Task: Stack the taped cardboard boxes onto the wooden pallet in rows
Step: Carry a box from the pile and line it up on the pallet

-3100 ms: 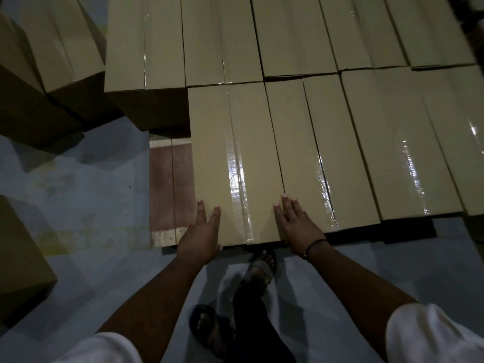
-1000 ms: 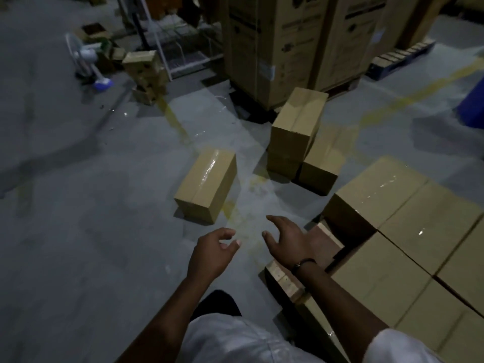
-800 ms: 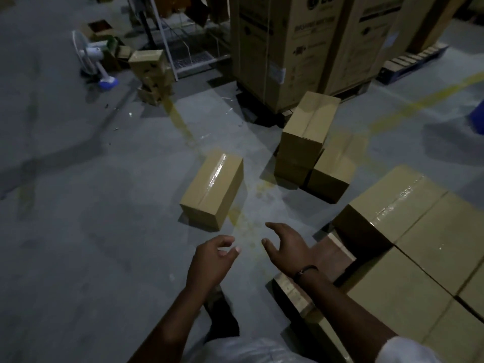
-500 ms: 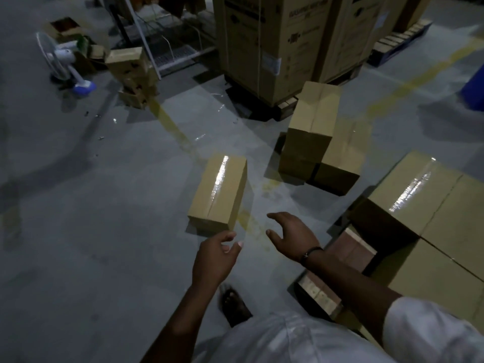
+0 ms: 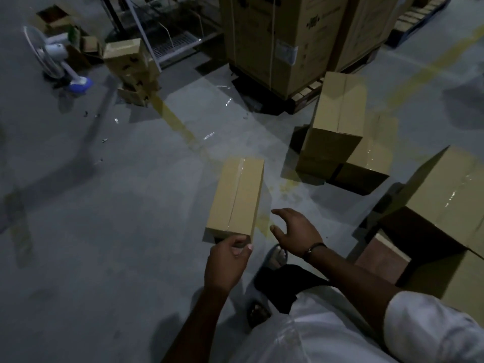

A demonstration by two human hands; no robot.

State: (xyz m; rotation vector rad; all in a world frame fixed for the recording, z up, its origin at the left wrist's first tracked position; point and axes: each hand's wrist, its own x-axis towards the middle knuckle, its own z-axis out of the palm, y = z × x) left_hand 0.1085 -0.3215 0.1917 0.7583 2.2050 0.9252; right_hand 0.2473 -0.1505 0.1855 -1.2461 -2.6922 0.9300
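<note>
Floor (image 5: 104, 231): L hand (image 5: 226, 260) nr box (image 5: 235, 197)

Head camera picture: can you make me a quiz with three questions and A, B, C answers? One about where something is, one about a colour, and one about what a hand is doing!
1. Where is the fan?
A. On a pallet
B. At the far left, standing on the floor
C. On top of a box

2. What colour is the line painted on the floor?
A. Pink
B. White
C. Yellow

3. What is the right hand doing?
A. It is open and holds nothing
B. It grips a box
C. It carries the fan

Answers:
1 B: the fan stands on the floor at the far left.
2 C: the line looks yellow against the grey floor.
3 A: its fingers are spread with nothing in them.
</note>
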